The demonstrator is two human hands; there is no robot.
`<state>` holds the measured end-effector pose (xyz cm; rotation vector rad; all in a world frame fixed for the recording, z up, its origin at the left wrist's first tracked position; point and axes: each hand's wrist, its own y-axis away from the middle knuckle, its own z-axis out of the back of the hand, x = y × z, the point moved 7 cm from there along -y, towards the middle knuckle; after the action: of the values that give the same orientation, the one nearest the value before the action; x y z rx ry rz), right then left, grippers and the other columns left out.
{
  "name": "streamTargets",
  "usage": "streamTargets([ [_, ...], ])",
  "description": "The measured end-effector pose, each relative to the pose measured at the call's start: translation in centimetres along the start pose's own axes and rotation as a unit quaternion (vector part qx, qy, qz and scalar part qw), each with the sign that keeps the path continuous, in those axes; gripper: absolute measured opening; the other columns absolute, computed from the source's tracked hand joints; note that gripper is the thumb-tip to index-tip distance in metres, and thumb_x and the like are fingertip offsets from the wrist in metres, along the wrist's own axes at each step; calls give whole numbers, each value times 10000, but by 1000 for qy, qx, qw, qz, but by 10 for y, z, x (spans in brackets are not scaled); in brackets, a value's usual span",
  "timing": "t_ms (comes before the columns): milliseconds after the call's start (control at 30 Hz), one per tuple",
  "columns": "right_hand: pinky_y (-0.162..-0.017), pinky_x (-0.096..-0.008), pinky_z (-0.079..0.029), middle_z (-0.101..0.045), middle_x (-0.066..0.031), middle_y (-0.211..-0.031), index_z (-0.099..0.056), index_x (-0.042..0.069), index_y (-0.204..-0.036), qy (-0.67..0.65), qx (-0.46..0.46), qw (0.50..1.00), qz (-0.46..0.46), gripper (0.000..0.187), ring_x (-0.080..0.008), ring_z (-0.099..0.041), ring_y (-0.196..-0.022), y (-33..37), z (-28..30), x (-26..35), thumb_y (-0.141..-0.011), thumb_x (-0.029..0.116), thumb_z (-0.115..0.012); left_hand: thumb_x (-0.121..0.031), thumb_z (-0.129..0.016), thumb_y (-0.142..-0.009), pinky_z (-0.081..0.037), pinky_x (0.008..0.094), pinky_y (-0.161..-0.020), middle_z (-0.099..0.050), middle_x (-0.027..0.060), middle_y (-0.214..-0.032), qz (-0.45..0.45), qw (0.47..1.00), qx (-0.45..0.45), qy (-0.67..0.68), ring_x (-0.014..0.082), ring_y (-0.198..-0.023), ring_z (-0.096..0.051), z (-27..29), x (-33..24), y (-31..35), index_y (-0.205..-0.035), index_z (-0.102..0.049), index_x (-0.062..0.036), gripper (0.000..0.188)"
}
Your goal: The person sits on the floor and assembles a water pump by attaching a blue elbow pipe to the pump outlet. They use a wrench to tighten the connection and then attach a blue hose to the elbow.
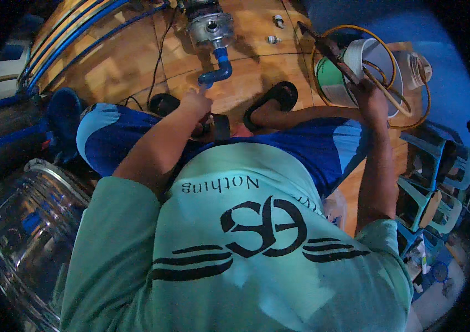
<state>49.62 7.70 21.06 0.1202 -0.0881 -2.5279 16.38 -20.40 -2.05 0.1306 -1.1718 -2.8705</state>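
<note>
My left hand (196, 105) reaches forward between my knees, its fingers closed at the lower end of a blue pipe with elbows (222, 72). That pipe hangs from a silver metal pump (211, 27) lying on the floor ahead. Fingertips are partly hidden, so their exact grip on the pipe is hard to see. Out to the right, my right hand (370, 98) is closed around the handle of a long, rusty-looking wrench (331, 52). The wrench points forward and left, passing over the rim of a white and green bucket (331, 77).
An orange-brown hose (427, 99) loops in and around the bucket, beside a clear plastic jug (416, 69). Two small fittings, one upper (278, 21) and one lower (272, 40), lie on the wood-patterned floor. Blue plastic stools (431, 160) stand right; a shiny metal drum (30, 221) stands left.
</note>
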Motion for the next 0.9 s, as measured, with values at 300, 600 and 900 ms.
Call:
streamTargets([
  [300, -833, -524, -532, -719, -221, -1017, -726, 97, -1082, -46, 38, 998, -25, 452, -426, -688, -975, -2, 4, 9, -895, 504, -664, -318, -671, -844, -562, 442, -908, -730, 165, -1180, 116, 984, 53, 124, 344, -1081, -709, 5, 82, 52, -1249, -694, -76, 472],
  [600, -842, -521, -535, -736, -207, -1023, -753, 82, -1048, -73, 66, 995, -12, 463, -411, -708, -972, -9, -4, 7, -905, 511, -654, -365, -709, -795, -568, 449, -890, -721, 221, -1155, 185, 971, -61, 142, 360, -1077, -706, -14, 123, 53, -1161, -744, -47, 486],
  [900, -842, -494, -533, -735, -228, -984, -762, 68, -1045, -88, 105, 990, -21, 441, -406, -710, -964, -16, -19, 3, -875, 469, -692, -271, -617, -863, -557, 460, -935, -713, 177, -1217, 192, 967, -13, 165, 361, -1098, -696, -5, 126, 56, -1128, -760, -61, 367],
])
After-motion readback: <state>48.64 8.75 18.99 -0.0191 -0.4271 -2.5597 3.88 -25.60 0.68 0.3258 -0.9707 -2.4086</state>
